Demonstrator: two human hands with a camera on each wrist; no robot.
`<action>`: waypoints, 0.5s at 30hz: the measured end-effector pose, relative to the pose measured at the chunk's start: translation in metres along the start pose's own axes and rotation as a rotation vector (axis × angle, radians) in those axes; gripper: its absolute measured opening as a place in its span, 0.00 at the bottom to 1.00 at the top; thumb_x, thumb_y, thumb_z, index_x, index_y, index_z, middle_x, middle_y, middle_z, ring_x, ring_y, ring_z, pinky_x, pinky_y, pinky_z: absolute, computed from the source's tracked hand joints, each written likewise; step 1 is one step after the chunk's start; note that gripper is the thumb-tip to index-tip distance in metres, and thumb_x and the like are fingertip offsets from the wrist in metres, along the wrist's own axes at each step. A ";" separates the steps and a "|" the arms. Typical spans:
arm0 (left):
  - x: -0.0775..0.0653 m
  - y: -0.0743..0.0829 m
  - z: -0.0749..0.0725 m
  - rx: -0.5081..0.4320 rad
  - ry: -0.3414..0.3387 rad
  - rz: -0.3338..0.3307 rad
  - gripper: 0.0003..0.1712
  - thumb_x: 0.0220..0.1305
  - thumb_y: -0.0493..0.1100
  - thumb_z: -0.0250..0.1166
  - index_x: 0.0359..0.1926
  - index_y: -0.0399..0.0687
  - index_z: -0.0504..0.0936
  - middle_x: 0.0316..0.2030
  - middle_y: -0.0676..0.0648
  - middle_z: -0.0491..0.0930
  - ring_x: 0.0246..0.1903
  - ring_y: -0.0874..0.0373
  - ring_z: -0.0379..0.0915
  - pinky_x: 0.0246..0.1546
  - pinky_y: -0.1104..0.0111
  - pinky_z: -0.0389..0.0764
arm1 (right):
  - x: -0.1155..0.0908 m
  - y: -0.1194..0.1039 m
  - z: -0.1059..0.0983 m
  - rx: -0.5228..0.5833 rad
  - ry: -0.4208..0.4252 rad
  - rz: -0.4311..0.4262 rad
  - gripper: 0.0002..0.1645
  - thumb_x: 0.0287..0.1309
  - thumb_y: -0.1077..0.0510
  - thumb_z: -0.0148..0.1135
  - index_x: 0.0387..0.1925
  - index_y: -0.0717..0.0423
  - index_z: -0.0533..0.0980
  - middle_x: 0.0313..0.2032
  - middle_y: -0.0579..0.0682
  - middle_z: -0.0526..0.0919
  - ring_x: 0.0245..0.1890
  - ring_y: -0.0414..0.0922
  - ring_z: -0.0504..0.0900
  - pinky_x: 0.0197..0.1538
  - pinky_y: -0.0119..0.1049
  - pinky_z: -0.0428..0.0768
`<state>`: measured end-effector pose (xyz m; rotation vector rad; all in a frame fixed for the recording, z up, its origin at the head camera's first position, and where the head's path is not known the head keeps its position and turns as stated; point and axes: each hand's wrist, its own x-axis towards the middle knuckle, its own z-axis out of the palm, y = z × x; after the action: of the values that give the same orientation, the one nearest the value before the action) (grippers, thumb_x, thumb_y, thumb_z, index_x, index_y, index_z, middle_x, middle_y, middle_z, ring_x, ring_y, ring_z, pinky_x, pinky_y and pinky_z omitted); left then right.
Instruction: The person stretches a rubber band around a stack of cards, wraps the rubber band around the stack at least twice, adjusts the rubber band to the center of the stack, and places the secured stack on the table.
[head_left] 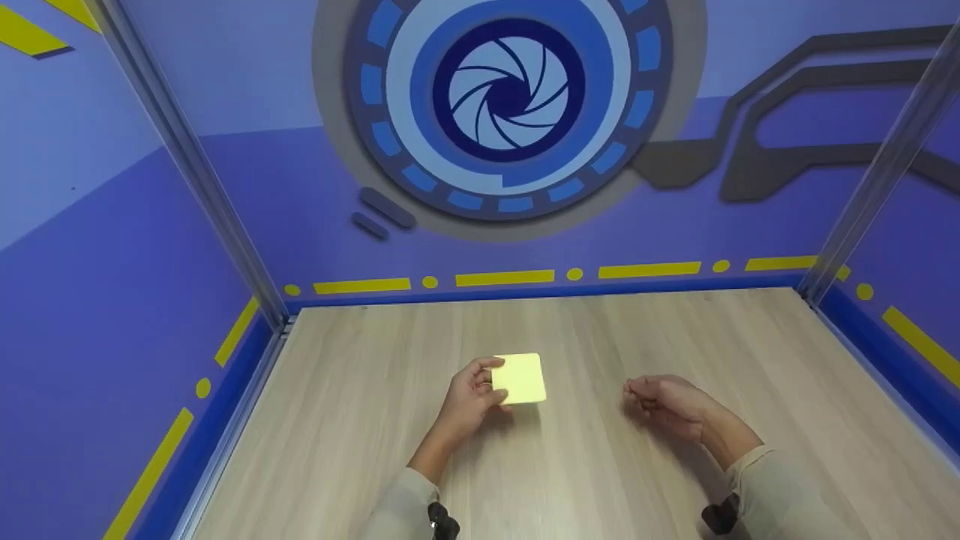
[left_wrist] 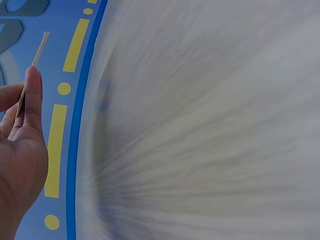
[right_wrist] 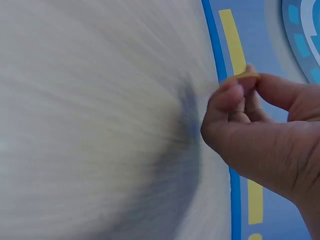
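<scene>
My left hand [head_left: 469, 397] holds a flat pale-yellow square card [head_left: 519, 378] with rounded corners by its left edge, thumb on the near face. The left wrist view shows the card [left_wrist: 40, 49] edge-on, thin and slightly split into layers at the tip, between the fingers of the left hand [left_wrist: 25, 150]. To the right of the card and apart from it, my right hand [head_left: 671, 405] has its fingers curled. In the right wrist view, the fingertips of that hand [right_wrist: 260, 130] pinch a small, thin orange-yellow piece [right_wrist: 244, 76]; its kind cannot be made out.
Both hands are above a light wood-grain table [head_left: 360, 420]. A blue and purple printed panel [head_left: 262, 195] stands behind it, with side panels left and right. Metal posts [head_left: 187, 157] rise at the back corners.
</scene>
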<state>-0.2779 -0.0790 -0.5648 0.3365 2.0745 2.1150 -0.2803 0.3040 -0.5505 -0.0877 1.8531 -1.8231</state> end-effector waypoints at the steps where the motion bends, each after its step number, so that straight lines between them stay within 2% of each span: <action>1: 0.000 0.000 0.000 -0.002 0.000 0.000 0.31 0.69 0.27 0.63 0.71 0.38 0.71 0.56 0.36 0.82 0.47 0.56 0.85 0.45 0.62 0.92 | -0.001 0.000 0.001 0.006 0.021 -0.011 0.14 0.80 0.55 0.54 0.49 0.59 0.81 0.39 0.40 0.85 0.43 0.40 0.79 0.49 0.33 0.77; 4: -0.001 0.000 -0.001 -0.004 0.001 0.001 0.31 0.69 0.26 0.63 0.71 0.38 0.71 0.55 0.36 0.82 0.46 0.56 0.84 0.44 0.63 0.92 | -0.002 -0.002 0.004 0.008 0.073 -0.056 0.17 0.80 0.53 0.54 0.57 0.60 0.80 0.45 0.42 0.88 0.48 0.40 0.82 0.56 0.35 0.80; 7: -0.001 0.002 -0.002 0.001 0.007 0.006 0.31 0.69 0.27 0.63 0.71 0.38 0.71 0.55 0.36 0.82 0.46 0.56 0.84 0.46 0.60 0.92 | -0.001 -0.006 0.010 -0.006 0.093 -0.113 0.23 0.82 0.55 0.51 0.67 0.65 0.74 0.48 0.43 0.87 0.49 0.40 0.83 0.60 0.36 0.81; 11: -0.003 0.005 -0.005 0.021 0.021 0.014 0.31 0.69 0.28 0.63 0.71 0.39 0.72 0.55 0.36 0.83 0.46 0.56 0.84 0.48 0.55 0.92 | 0.001 -0.011 0.022 -0.001 0.117 -0.153 0.29 0.82 0.56 0.51 0.76 0.63 0.67 0.44 0.43 0.85 0.42 0.38 0.81 0.55 0.36 0.84; 15: -0.004 0.004 -0.004 0.017 0.021 0.013 0.31 0.69 0.28 0.63 0.72 0.39 0.72 0.56 0.36 0.83 0.46 0.56 0.84 0.48 0.56 0.92 | 0.003 -0.007 0.032 0.001 0.123 -0.186 0.33 0.81 0.58 0.53 0.81 0.59 0.62 0.39 0.42 0.84 0.35 0.37 0.79 0.47 0.33 0.85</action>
<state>-0.2753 -0.0835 -0.5612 0.3318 2.1094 2.1181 -0.2718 0.2730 -0.5429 -0.1558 1.9862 -1.9941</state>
